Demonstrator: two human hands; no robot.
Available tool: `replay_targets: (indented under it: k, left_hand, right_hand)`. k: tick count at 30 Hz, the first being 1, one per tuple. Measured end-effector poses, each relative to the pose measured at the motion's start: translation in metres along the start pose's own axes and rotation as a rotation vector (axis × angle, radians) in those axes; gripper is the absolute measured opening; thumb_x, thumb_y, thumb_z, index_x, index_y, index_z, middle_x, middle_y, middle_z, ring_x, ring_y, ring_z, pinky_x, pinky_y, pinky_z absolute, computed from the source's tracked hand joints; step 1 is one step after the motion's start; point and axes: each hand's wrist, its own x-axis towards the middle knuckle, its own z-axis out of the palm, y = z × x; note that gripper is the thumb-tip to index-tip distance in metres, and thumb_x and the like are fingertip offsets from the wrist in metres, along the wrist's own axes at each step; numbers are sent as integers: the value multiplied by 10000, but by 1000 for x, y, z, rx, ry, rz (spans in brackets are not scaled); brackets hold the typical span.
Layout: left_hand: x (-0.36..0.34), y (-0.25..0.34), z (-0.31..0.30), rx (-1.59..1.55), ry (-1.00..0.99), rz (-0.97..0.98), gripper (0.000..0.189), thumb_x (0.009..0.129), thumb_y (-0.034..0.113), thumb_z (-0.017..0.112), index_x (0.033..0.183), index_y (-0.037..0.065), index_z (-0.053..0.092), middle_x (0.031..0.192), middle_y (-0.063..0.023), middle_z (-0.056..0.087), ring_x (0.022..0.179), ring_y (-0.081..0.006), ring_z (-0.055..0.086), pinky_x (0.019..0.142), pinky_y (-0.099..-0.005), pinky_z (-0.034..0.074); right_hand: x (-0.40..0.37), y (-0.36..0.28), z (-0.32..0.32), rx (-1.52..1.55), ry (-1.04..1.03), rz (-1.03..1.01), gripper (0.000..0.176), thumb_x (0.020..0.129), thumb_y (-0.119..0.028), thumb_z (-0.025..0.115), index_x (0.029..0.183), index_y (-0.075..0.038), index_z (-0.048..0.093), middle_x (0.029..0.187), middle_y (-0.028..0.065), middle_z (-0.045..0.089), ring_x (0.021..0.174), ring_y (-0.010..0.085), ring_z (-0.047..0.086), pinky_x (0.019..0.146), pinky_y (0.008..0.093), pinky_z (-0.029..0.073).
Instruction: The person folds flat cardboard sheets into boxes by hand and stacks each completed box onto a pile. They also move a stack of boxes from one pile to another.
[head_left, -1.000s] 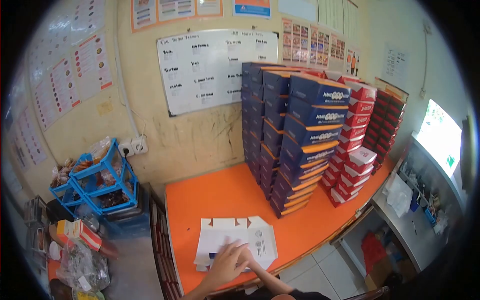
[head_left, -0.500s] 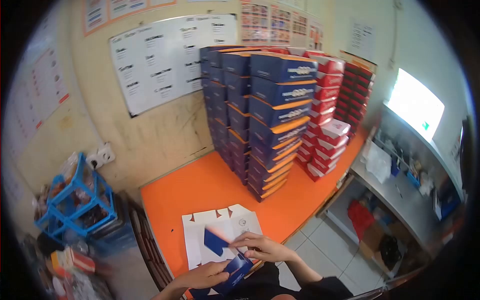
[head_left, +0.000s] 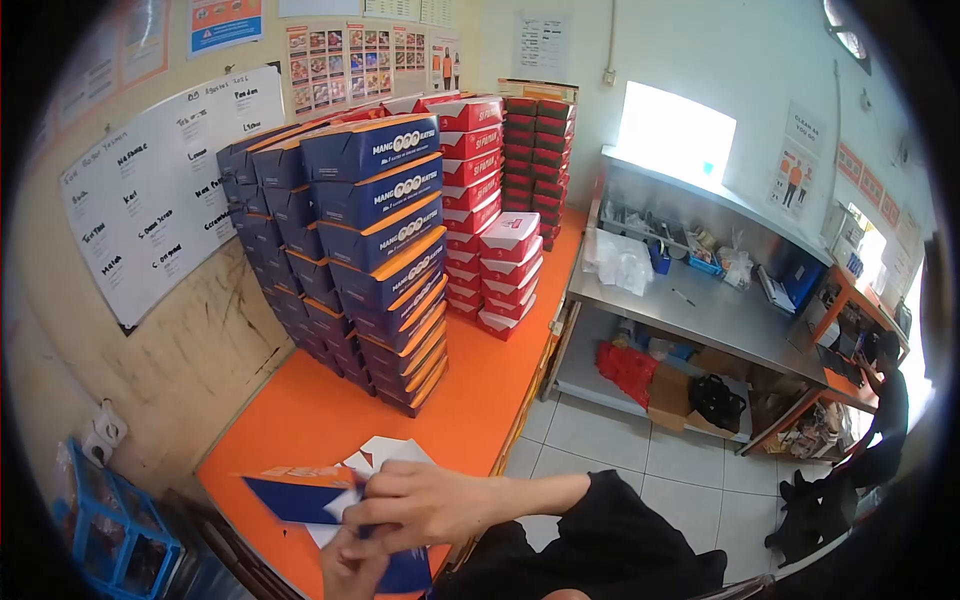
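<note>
A partly folded blue cardboard food box (head_left: 295, 500) with an orange edge and white inside is between my hands, low in the view above the orange table. My right hand (head_left: 425, 505) pinches its upper part with bent fingers. My left hand (head_left: 352, 570), lower and partly cut off, grips the box's near side; my right fingers hide some of its grip. Under the box lies a white flat carton sheet (head_left: 385, 450), mostly covered.
Tall stacks of blue boxes (head_left: 375, 200) stand along the wall on the orange table (head_left: 480, 375), with red-and-white boxes (head_left: 470, 170) behind. A steel counter (head_left: 660, 300) is to the right. A person (head_left: 880, 390) is at far right, blue crates (head_left: 115, 530) at lower left.
The camera view has swung right, bringing the counter and a person into sight. My right hand has moved across the box, and the box's blue panel is now tilted leftward.
</note>
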Motion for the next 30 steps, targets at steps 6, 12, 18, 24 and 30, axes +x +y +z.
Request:
replay_targets:
  k: [6, 12, 18, 24, 30]
  left_hand:
    - [18, -4, 22, -243, 717, 424, 436, 888, 155, 486, 1274, 12, 342, 1062, -106, 534, 888, -181, 556, 780, -270, 456]
    - [32, -29, 28, 63, 1117, 548, 323, 875, 151, 529, 1155, 24, 430, 1068, -99, 529, 900, -138, 547, 697, -256, 466]
    - [14, -24, -6, 267, 830, 133, 297, 869, 200, 545, 1047, -16, 447, 973, -135, 576, 783, -160, 600, 675, -255, 499]
    - [-4, -40, -3, 612, 488, 186, 315, 858, 251, 523, 1036, -5, 481, 961, -154, 563, 809, -223, 567, 677, -320, 457]
    - [-29, -55, -36, 1112, 11, 272, 346, 846, 302, 501, 1025, 6, 515, 948, -173, 550, 835, -286, 533, 680, -385, 416]
  right_hand:
    - [-24, -3, -2, 340, 36, -44, 327, 755, -240, 675, 1043, -93, 623, 901, 71, 522, 701, 194, 524, 556, 307, 439]
    - [-18, 8, 3, 130, 463, 315, 237, 740, -121, 664, 952, -19, 633, 895, 69, 614, 647, 163, 570, 490, 255, 437]
    - [-33, -2, 44, -19, 110, 195, 264, 765, -100, 620, 1001, 6, 571, 734, 57, 485, 638, 200, 528, 529, 304, 430]
    - [-24, 4, 50, 199, 343, 399, 270, 814, -261, 587, 979, -49, 566, 1048, 81, 547, 995, 227, 508, 878, 391, 352]
    - [-108, 64, 46, 664, 269, 1241, 371, 852, -287, 528, 1123, -34, 512, 1037, 111, 612, 1025, 216, 559, 869, 331, 411]
